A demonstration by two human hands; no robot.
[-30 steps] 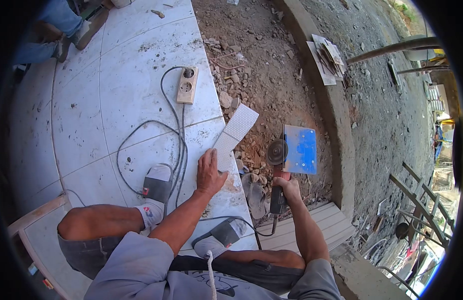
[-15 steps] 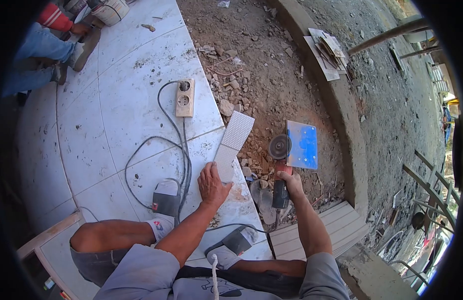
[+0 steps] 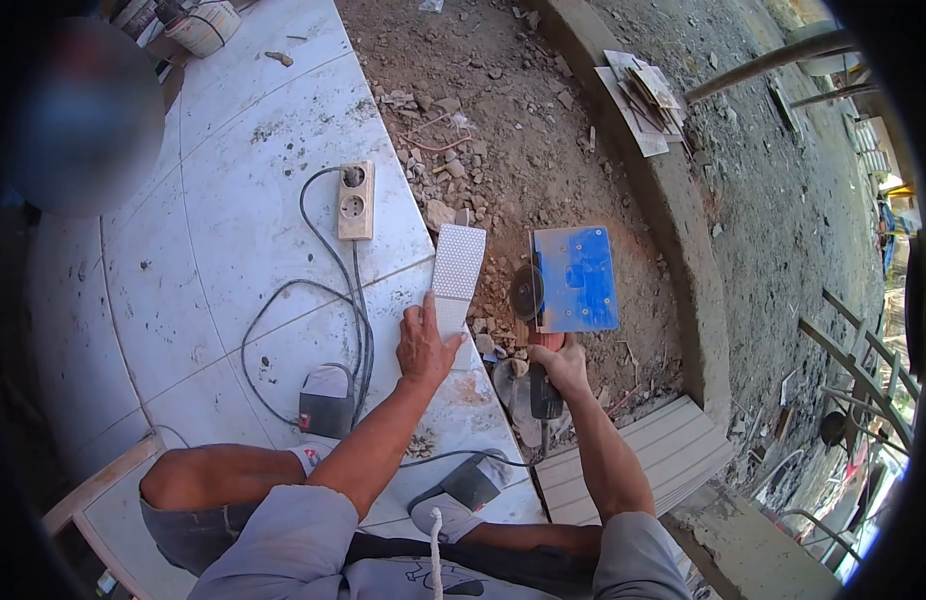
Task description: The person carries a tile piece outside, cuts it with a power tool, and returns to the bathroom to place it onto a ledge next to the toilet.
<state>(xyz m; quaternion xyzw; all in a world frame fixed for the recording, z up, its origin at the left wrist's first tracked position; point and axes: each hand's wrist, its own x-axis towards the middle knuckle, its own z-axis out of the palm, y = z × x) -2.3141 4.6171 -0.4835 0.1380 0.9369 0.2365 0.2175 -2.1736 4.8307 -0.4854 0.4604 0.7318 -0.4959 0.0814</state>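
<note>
My left hand (image 3: 423,348) grips the lower left part of a narrow strip of patterned tile (image 3: 458,262), its thumb on the near side. The strip lies over the edge of the white tiled floor, a dark line crossing it and its far end over the dirt. My right hand (image 3: 565,366) is closed around the body of an angle grinder (image 3: 545,395). A dark cutting disc (image 3: 527,292) shows at its head, just right of the tile and apart from it. Fixed beside the disc is a blue plate (image 3: 581,280) dotted with screws.
A power strip (image 3: 356,205) with its looped black cable (image 3: 283,290) lies on the white floor (image 3: 253,210). Rubble (image 3: 453,165) borders it. Stacked panels (image 3: 638,460) and a concrete curb (image 3: 673,235) stand right. A bucket (image 3: 205,28) is far left; a blurred patch covers the area beside it.
The grinder and my right hand have moved left, closer to the tile. The tile has turned to lie straighter away from me, with my left hand still on it.
</note>
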